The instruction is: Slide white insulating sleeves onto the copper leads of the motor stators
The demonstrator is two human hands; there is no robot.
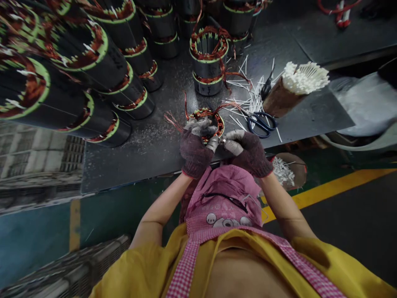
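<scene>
A motor stator (pixel 221 123) with copper windings stands on the dark worktop near its front edge, its open end facing up. My left hand (pixel 197 142), in a dark glove with taped fingertips, is closed over the near-left side of its winding. Beside the near-right rim, my right hand (pixel 248 150), gloved and taped alike, is pinched; a tiny pale, shiny bit shows at the fingertips, too small to name. Loose copper leads (pixel 173 121) stick out to the left, and others run right towards blue-handled scissors (pixel 262 124). The stator's lower part is hidden by my hands.
Behind stands another wound stator (pixel 208 62). Stacked stators (pixel 105 62) fill the left. White strips (pixel 252 99) lie scattered by a brown holder (pixel 281 97) packed with more. Below the table edge, a round container (pixel 294 169) holds white scraps. A red cord (pixel 341 12) lies far right.
</scene>
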